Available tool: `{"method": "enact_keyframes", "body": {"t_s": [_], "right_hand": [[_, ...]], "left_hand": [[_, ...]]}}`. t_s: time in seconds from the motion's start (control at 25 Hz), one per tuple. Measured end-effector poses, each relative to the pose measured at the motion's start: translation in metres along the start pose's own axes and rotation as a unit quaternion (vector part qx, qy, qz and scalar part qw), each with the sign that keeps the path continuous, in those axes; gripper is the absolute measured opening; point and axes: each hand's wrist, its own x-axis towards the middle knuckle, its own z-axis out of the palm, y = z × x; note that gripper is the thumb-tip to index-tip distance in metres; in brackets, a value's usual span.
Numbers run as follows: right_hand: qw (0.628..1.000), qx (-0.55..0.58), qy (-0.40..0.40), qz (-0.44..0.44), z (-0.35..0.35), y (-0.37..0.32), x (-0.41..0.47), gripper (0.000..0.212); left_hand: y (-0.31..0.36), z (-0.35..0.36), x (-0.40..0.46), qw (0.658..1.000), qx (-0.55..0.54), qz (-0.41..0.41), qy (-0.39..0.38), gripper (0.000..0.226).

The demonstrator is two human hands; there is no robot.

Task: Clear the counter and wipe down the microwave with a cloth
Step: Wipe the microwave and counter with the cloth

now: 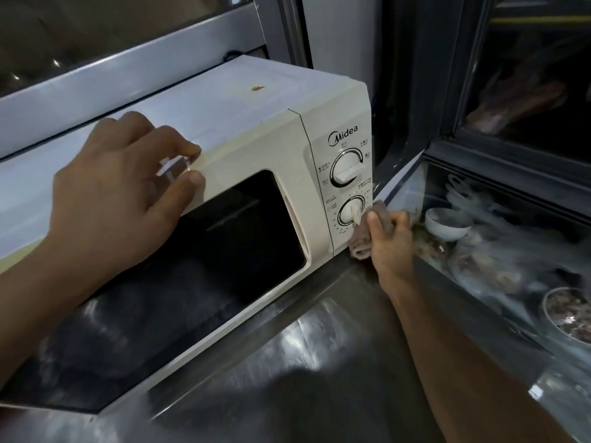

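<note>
A cream-white microwave with a dark door window and two dials stands on a steel counter. A small orange-brown stain marks its top. My left hand rests on the front top edge above the door, pinching a small white plastic piece between thumb and fingers. My right hand is at the lower right corner of the control panel, shut on a bunched brownish cloth that presses against the panel beside the lower dial.
To the right, a glass-fronted display case holds a white bowl, plastic-wrapped plates and a metal bowl of meat. A grey window frame runs behind the microwave.
</note>
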Motion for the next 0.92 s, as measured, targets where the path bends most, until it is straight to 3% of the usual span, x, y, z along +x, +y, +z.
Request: {"method": "enact_keyframes", "body": {"t_s": [0.12,0.2,0.32,0.4,0.56,0.72,0.92], "right_hand": [[0.997,0.062,0.019,0.031,0.015,0.002,-0.018,0.009],[0.998,0.018,0.012,0.061,0.033,-0.001,-0.041,0.035],[0.999,-0.003,-0.022,0.026,0.048,0.004,-0.097,0.049],[1.000,0.002,-0.028,-0.001,0.045,0.004,-0.104,0.049],[0.996,-0.050,0.066,0.034,0.038,-0.003,-0.070,0.049],[0.997,-0.063,0.019,0.033,0.042,-0.023,-0.086,0.047],[0.993,-0.005,0.018,-0.115,0.042,-0.074,-0.076,0.052]], "left_hand": [[0.003,0.000,0.000,1.000,0.000,-0.005,-0.003,0.047],[0.004,-0.001,0.000,1.000,-0.009,-0.012,0.000,0.047],[0.003,-0.002,-0.001,1.000,-0.009,-0.010,-0.006,0.050],[0.002,-0.002,0.000,1.000,-0.007,-0.008,-0.009,0.050],[0.000,0.001,-0.001,1.000,0.010,-0.004,0.009,0.040],[0.000,0.002,-0.001,1.000,0.018,-0.002,0.016,0.035],[0.001,0.001,-0.001,1.000,0.013,-0.006,0.013,0.036]]}}
